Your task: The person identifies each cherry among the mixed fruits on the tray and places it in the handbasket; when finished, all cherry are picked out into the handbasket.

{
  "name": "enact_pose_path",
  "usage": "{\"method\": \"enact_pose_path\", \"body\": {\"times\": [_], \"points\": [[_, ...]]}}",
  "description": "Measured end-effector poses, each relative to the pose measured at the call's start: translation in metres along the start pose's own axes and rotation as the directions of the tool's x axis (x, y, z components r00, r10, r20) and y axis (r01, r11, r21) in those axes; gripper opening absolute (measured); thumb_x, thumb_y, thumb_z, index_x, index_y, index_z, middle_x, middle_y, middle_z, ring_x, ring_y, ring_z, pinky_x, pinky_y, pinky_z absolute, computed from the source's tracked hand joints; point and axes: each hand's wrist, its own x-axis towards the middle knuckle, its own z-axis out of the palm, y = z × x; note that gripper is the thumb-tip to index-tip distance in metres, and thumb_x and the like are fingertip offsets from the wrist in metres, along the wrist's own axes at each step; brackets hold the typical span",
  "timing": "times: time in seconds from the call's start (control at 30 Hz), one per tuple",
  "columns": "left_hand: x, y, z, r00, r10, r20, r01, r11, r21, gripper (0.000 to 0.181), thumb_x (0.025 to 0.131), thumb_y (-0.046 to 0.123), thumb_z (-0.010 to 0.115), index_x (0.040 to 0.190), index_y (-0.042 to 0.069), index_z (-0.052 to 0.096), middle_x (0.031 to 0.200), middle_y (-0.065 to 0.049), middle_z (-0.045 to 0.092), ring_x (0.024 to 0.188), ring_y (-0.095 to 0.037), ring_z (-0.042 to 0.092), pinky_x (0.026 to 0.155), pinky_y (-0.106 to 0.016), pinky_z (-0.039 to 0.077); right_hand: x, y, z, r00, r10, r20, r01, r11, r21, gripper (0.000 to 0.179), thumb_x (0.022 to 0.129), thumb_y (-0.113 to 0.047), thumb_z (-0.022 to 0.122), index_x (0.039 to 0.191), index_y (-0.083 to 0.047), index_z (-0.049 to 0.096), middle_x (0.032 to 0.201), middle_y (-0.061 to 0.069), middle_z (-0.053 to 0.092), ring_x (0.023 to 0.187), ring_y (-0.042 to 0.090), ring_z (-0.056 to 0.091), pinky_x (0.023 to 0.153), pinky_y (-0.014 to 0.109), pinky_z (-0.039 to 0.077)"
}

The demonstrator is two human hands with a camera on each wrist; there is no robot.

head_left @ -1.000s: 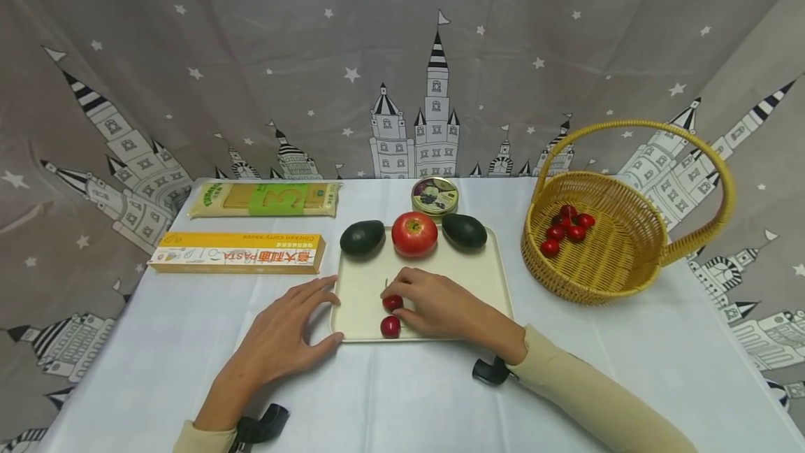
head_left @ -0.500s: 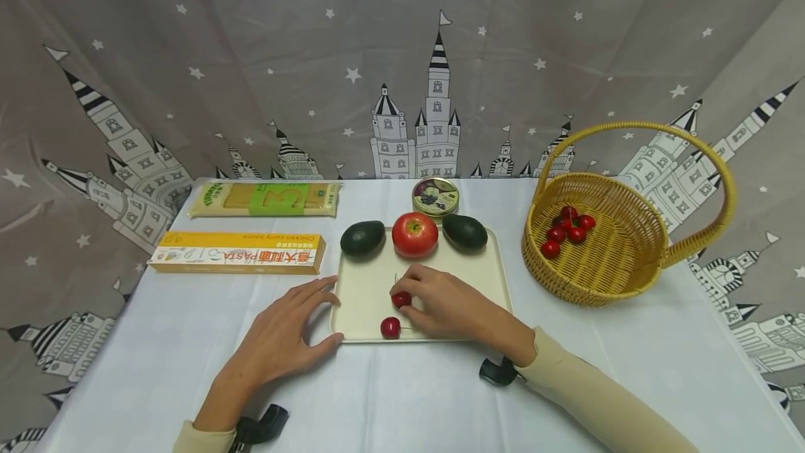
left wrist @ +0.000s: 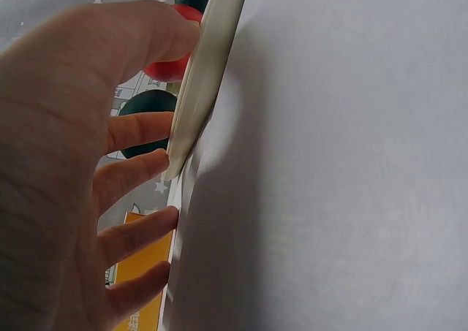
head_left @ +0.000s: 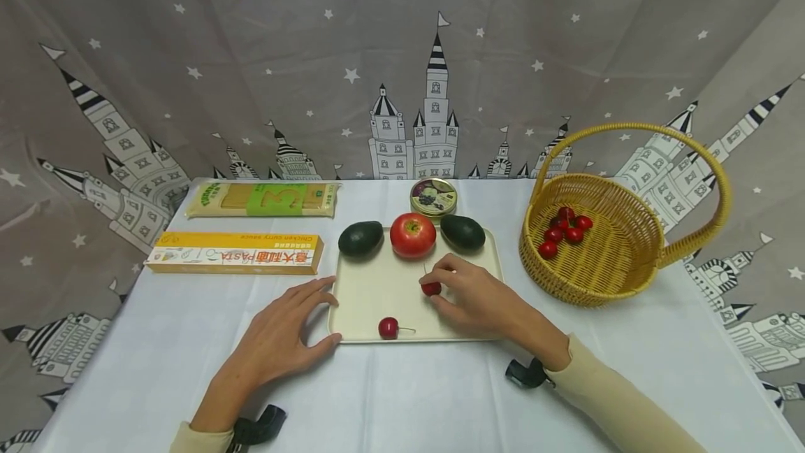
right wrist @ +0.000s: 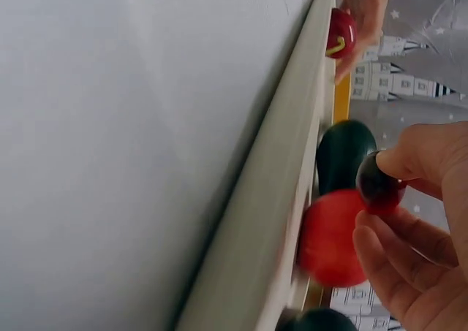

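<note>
A dark red cherry (right wrist: 380,185) is pinched between the thumb and fingers of my right hand (head_left: 481,299), above the right part of the cream tray (head_left: 365,299). Near the tray's front edge lies another cherry (head_left: 388,328), its stem pointing right. My left hand (head_left: 277,341) rests at the tray's left side, fingers spread and relaxed, with thumb and fingertips touching the rim in the left wrist view. Along the tray's back sit an avocado (head_left: 361,239), a red tomato-like fruit (head_left: 413,235) and a second avocado (head_left: 462,233).
At the right stands a yellow wicker basket (head_left: 616,285) with a tall handle, holding several cherries (head_left: 566,226). Behind the tray is a round tin (head_left: 434,196). A noodle packet (head_left: 264,200) and a yellow pasta box (head_left: 235,253) lie at the back left.
My right hand has moved right and slightly away from me, carrying the pinched cherry from beside the other one. My left hand has stayed at the tray's edge.
</note>
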Motion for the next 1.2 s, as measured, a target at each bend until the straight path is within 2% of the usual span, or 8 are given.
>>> {"method": "enact_pose_path", "body": {"times": [0.1, 0.2, 0.37, 0.67, 0.83, 1.07, 1.2], "points": [[0.0, 0.0, 0.0, 1.0, -0.003, 0.004, 0.003, 1.0, -0.004, 0.048, 0.085, 0.051, 0.084, 0.123, 0.025, 0.069, 0.163, 0.001, 0.053, 0.144, -0.03, 0.054, 0.108, -0.057, 0.053, -0.007, 0.006, -0.006, 0.999, 0.007, -0.037, -0.006, 1.0, 0.006, 0.027, 0.095, -0.014, 0.081, 0.122, -0.018, 0.079, 0.118, -0.006, 0.065, 0.1, 0.014, 0.068, 0.086, 0.03, 0.061], [0.0, 0.001, 0.0, 1.0, -0.005, 0.008, 0.005, 1.0, -0.004, 0.048, 0.086, 0.051, 0.084, 0.123, 0.026, 0.069, 0.164, 0.001, 0.052, 0.145, -0.03, 0.054, 0.108, -0.058, 0.053, -0.014, 0.016, -0.012, 0.995, -0.034, -0.098, 0.034, 0.999, 0.0, 0.028, 0.093, -0.012, 0.084, 0.12, -0.017, 0.078, 0.118, -0.003, 0.065, 0.098, 0.017, 0.07, 0.085, 0.033, 0.063], [0.001, 0.0, 0.0, 1.0, -0.001, 0.007, 0.001, 1.0, 0.002, 0.049, 0.085, 0.052, 0.083, 0.124, 0.025, 0.069, 0.164, 0.0, 0.052, 0.145, -0.031, 0.054, 0.108, -0.058, 0.052, -0.024, 0.031, -0.024, 0.975, -0.121, -0.185, 0.118, 0.993, -0.023, 0.032, 0.087, -0.005, 0.087, 0.117, -0.011, 0.077, 0.119, 0.005, 0.067, 0.097, 0.018, 0.072, 0.081, 0.036, 0.065], [0.0, 0.0, 0.001, 1.0, -0.004, 0.013, 0.004, 1.0, -0.008, 0.049, 0.086, 0.051, 0.084, 0.124, 0.024, 0.069, 0.164, 0.0, 0.052, 0.146, -0.031, 0.053, 0.11, -0.058, 0.051, -0.041, 0.049, -0.045, 0.949, -0.159, -0.274, 0.149, 0.987, -0.059, 0.041, 0.081, 0.005, 0.088, 0.116, -0.007, 0.073, 0.117, 0.006, 0.072, 0.102, 0.019, 0.07, 0.075, 0.036, 0.065], [-0.001, 0.001, 0.0, 1.0, -0.004, 0.015, 0.005, 1.0, -0.006, 0.049, 0.086, 0.052, 0.083, 0.124, 0.024, 0.069, 0.164, 0.0, 0.052, 0.146, -0.031, 0.053, 0.11, -0.058, 0.051, -0.049, 0.058, -0.054, 0.933, -0.147, -0.327, 0.118, 0.987, -0.105, 0.044, 0.077, 0.009, 0.089, 0.114, -0.005, 0.072, 0.114, 0.007, 0.072, 0.098, 0.021, 0.07, 0.075, 0.034, 0.065], [0.001, 0.001, 0.0, 1.0, 0.019, -0.016, -0.019, 1.0, -0.006, 0.046, 0.086, 0.05, 0.083, 0.122, 0.024, 0.07, 0.162, -0.001, 0.055, 0.144, -0.032, 0.055, 0.108, -0.059, 0.052, -0.063, 0.071, -0.068, 0.908, -0.088, -0.409, 0.038, 0.991, -0.128, 0.043, 0.076, 0.011, 0.088, 0.114, -0.004, 0.073, 0.116, 0.007, 0.071, 0.093, 0.019, 0.071, 0.086, 0.011, 0.055], [0.001, 0.001, 0.0, 1.0, 0.012, -0.003, -0.012, 1.0, -0.012, 0.048, 0.086, 0.051, 0.083, 0.123, 0.024, 0.07, 0.162, -0.001, 0.054, 0.145, -0.032, 0.054, 0.109, -0.059, 0.051, -0.069, 0.077, -0.077, 0.897, -0.071, -0.435, 0.014, 0.991, -0.133, 0.041, 0.079, 0.008, 0.086, 0.116, -0.005, 0.076, 0.118, 0.008, 0.071, 0.087, 0.019, 0.073, 0.083, 0.011, 0.056]]}}
